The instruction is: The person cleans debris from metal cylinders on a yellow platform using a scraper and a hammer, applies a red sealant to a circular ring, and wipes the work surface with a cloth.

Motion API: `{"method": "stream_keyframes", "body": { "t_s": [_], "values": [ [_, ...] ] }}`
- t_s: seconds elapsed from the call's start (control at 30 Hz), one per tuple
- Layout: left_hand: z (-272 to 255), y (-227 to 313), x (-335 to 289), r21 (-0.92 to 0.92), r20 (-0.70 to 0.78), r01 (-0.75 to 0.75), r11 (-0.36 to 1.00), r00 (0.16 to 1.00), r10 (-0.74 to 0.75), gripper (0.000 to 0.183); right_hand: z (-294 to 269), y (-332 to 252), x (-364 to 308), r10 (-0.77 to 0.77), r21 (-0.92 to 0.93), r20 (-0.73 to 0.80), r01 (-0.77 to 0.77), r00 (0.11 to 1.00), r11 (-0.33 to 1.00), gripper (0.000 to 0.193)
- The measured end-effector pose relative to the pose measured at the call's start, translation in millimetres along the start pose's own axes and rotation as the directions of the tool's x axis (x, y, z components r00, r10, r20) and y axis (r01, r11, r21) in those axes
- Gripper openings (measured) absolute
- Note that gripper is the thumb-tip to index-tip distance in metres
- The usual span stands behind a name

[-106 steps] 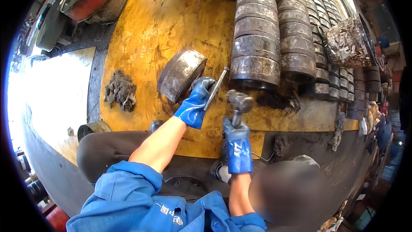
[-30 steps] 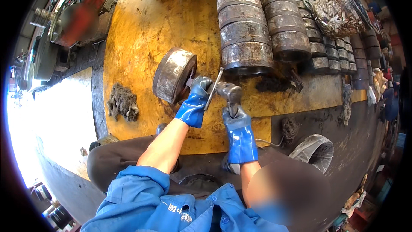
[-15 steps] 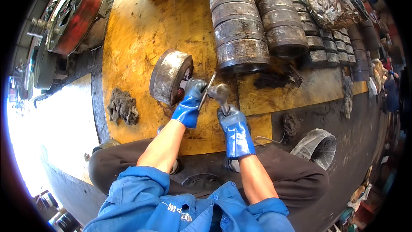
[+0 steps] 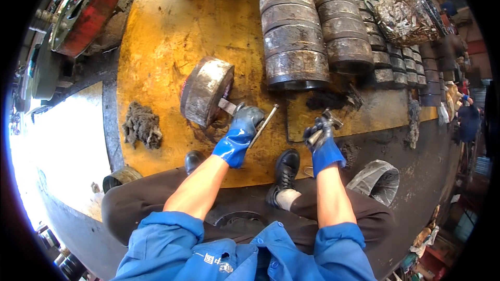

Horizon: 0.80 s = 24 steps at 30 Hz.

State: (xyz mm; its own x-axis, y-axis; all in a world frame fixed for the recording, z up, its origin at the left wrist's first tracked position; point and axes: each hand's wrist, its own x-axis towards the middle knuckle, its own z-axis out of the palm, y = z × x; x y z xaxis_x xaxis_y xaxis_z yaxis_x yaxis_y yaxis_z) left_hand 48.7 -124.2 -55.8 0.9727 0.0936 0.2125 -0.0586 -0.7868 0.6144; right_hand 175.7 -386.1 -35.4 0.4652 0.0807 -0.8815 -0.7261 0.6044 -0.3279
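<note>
My left hand (image 4: 240,131), in a blue and black rubber glove, is closed around a metal tool. Its flat blade (image 4: 227,105) reaches into the opening of a worn steel ring (image 4: 204,89), and a thin crossbar (image 4: 264,126) stands out on the near side of the hand. Most of the tool's middle is hidden by the glove. My right hand (image 4: 324,143), gloved alike, grips a hammer (image 4: 333,119) off to the right, its head beyond the fingers and the handle end (image 4: 314,137) showing. The ring rests on its edge on the yellow floor plate (image 4: 161,47).
Rows of stacked cylindrical rings (image 4: 297,67) lie beyond my hands. Dirty rag bundles (image 4: 143,125) sit left, with dark debris (image 4: 328,99) to the right. A clear plastic-wrapped cylinder (image 4: 376,182) stands by my right knee. A red drum-like part (image 4: 91,13) is at the far left.
My right hand has swung the hammer away to the right from beside the crossbar. My left hand has shifted slightly right, and the flat blade into the ring now shows.
</note>
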Motion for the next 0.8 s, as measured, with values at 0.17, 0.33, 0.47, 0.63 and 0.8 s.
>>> {"method": "stream_keyframes", "body": {
  "t_s": [0.17,0.33,0.47,0.63,0.8],
  "values": [
    [-5,31,-2,-0.013,-0.002,-0.079,0.997,0.997,0.079,0.02,-12,-7,-1,-0.131,-0.024,0.044,0.132,0.99,0.991,0.039],
    [-35,65,21,0.216,0.011,-0.192,0.957,0.981,0.194,0.028,28,11,-72,0.565,-0.626,0.539,-0.151,0.625,0.765,0.059],
    [-72,95,47,0.301,-0.159,-0.313,0.901,0.915,0.372,0.031,68,3,-120,0.571,-0.86,0.454,0.168,0.683,0.482,0.065],
    [-102,123,84,0.363,-0.135,-0.449,0.816,0.842,0.523,0.015,81,-8,-162,0.22,-0.783,0.547,0.402,0.807,0.474,0.059],
    [-142,142,95,0.542,-0.2,-0.471,0.696,0.731,0.652,0.016,100,0,-201,0.252,-0.756,0.503,0.279,0.827,0.592,0.054]
  ]
}}
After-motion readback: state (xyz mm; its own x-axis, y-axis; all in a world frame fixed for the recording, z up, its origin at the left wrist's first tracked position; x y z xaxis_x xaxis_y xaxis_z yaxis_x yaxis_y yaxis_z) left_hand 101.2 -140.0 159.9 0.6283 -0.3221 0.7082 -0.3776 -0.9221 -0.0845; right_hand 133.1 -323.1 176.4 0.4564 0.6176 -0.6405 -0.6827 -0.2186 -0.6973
